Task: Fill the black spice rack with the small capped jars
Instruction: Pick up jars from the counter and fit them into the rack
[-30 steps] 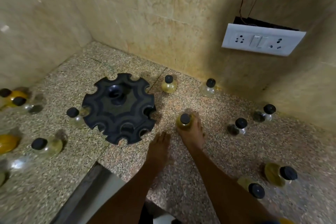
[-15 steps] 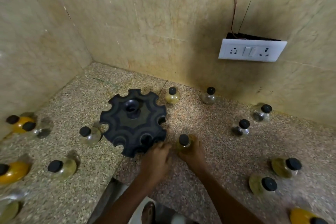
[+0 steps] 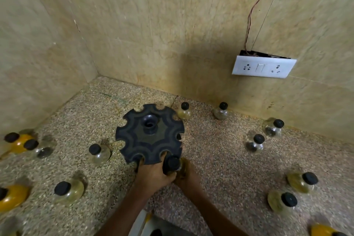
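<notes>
Left hand (image 3: 153,175) grips the near rim of the black spice rack (image 3: 150,134) on the counter (image 3: 210,151), right hand (image 3: 186,173) fingers wrapped around a capped jar (image 3: 173,164) at a near notch; risk: misaligned neck jams or tips rack, remaining jars untouched beyond.

Bare table (image 3: 210,151) lies open right of the rack (image 3: 150,134); a clear jar (image 3: 99,153) stands close on the rack's left.
</notes>
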